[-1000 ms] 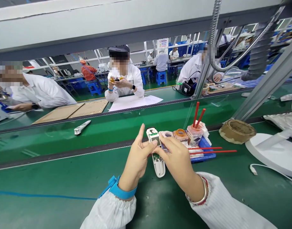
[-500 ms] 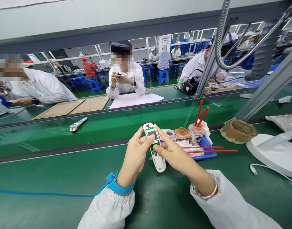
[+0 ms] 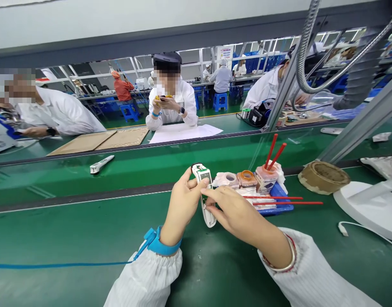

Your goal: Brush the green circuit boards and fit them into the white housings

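Our left hand (image 3: 183,202) grips the white gadget (image 3: 203,172) above the bench (image 3: 80,232), long axis running away from us, dark tip far and slightly left. Our right hand's (image 3: 237,209) bent fingers touch its lower half; whether they grip, we cannot tell. Rightward, we find the jar's (image 3: 265,177) label unreadable.

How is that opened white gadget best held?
Probably by its long side edges, with the hands coming from left and right: the white gadget is narrow, and its open face, showing a green circuit board, points toward the viewer. The left hand has its thumb over the upper half.
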The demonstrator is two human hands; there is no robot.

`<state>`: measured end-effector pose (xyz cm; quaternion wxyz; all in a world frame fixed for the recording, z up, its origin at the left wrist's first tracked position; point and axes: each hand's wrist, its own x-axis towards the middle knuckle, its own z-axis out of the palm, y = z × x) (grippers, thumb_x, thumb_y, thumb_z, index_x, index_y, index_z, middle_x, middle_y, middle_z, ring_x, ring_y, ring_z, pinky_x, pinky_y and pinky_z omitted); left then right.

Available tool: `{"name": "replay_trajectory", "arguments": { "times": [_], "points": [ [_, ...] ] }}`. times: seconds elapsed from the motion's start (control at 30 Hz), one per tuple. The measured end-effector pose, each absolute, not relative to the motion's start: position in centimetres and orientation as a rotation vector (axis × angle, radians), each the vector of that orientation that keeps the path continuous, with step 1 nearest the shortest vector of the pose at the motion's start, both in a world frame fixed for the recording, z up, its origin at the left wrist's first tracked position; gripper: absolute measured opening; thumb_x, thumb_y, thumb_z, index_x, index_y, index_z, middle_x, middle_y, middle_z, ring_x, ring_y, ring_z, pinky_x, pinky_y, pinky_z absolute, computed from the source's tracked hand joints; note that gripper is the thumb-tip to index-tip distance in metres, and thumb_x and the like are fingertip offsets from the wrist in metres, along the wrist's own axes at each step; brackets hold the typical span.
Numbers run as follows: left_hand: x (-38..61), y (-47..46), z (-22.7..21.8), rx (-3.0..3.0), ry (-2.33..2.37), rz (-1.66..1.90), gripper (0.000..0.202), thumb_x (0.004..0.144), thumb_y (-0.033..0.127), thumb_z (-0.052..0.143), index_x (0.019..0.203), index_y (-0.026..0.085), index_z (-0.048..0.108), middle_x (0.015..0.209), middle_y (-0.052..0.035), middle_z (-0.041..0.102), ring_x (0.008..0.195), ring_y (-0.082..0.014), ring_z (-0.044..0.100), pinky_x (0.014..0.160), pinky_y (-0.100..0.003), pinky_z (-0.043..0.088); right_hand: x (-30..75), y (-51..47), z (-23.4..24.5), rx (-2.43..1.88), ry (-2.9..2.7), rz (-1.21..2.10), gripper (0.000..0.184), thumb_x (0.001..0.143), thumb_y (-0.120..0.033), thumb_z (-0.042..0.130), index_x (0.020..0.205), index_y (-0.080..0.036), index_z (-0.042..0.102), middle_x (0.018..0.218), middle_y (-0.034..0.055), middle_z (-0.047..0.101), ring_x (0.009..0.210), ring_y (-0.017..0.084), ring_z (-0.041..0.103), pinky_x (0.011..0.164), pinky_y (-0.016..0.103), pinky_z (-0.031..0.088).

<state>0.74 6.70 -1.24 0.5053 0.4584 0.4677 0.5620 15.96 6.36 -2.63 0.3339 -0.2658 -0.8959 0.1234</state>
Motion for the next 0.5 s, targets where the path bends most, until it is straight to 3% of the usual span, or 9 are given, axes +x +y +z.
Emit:
{"name": "replay_trajectory", "arguments": {
  "times": [0.13,0.33,0.5],
  "points": [
    [0.6,6.8,-1.3,1.147,1.199,1.309,0.060,0.070,0.035,0.069,0.123,0.014,0.050,0.060,0.0044,0.061,0.051,-0.0086,0.047,0.052,-0.019,0.036,15.7,6.4,-3.5,-0.634,-2.371,0.226,0.026,0.091,-0.009,0.039,0.116,-0.012,0.045,0.085,0.0086,0.055,0.078,0.020,0.048,0.068,0.035,0.044],
    [0.2,7.1,-1.8,1.349,1.276,1.158,0.037,0.076,0.036,0.063,0.106,0.016,0.059,0.057,0.0055,0.054,0.048,-0.0067,0.038,0.045,-0.017,0.028,15.2,6.7,-3.6,-0.493,-2.478,0.036,0.023,0.090,-0.002,0.034,0.094,-0.010,0.055,0.081,0.0107,0.056,0.075,0.020,0.047,0.067,0.034,0.044],
    [0.1,7.0,-1.5,1.251,1.191,1.240,0.037,0.078,0.036,0.062,0.109,0.017,0.057,0.057,0.0057,0.056,0.050,-0.0066,0.044,0.048,-0.016,0.034,15.5,7.3,-4.5,-0.590,-2.040,0.434,0.012,0.088,-0.012,0.048,0.093,-0.021,0.055,0.079,0.0037,0.058,0.075,0.018,0.053,0.071,0.035,0.046]
  ]
}}
